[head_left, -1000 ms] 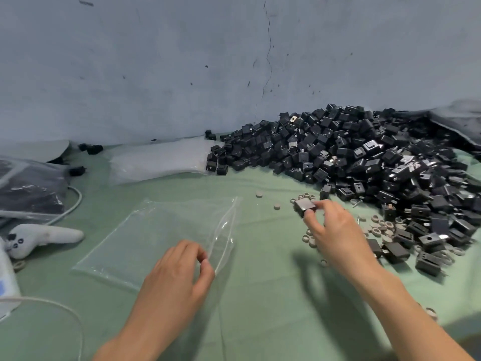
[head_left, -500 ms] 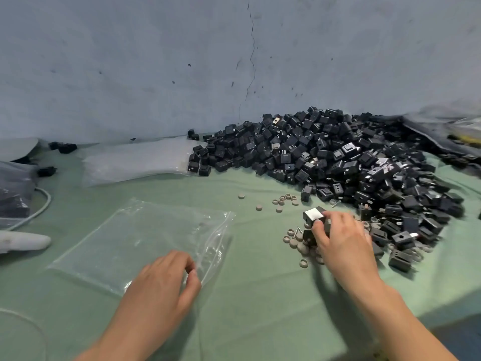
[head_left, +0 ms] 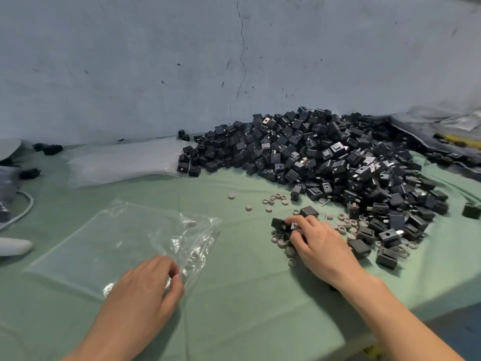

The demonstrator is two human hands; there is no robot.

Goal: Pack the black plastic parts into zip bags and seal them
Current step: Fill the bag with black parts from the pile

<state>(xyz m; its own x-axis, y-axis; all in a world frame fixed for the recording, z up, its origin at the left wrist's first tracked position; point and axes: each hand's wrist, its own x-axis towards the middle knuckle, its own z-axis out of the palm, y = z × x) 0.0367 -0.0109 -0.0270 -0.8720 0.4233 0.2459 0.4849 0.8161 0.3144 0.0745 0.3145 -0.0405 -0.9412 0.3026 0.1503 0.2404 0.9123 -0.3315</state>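
Observation:
A clear zip bag (head_left: pixel 122 243) lies flat on the green cloth, its mouth toward the right. My left hand (head_left: pixel 145 290) pinches the bag's near right corner. A big heap of black plastic parts (head_left: pixel 320 155) is piled against the wall at the back right. My right hand (head_left: pixel 320 243) sits at the heap's near edge, fingers curled round a few black parts (head_left: pixel 279 224) among small grey rings (head_left: pixel 281 242). Another black part (head_left: pixel 309 212) lies just beyond its fingertips.
A stack of unused clear bags (head_left: pixel 125 162) lies at the back left by the wall. A white handheld device (head_left: pixel 13 246) and a cable (head_left: pixel 23 209) sit at the left edge. The table's front edge (head_left: pixel 390 332) runs at the lower right.
My right hand has come down from holding one part in the air to the cloth and now gathers parts among the grey rings. My left hand keeps its hold on the bag.

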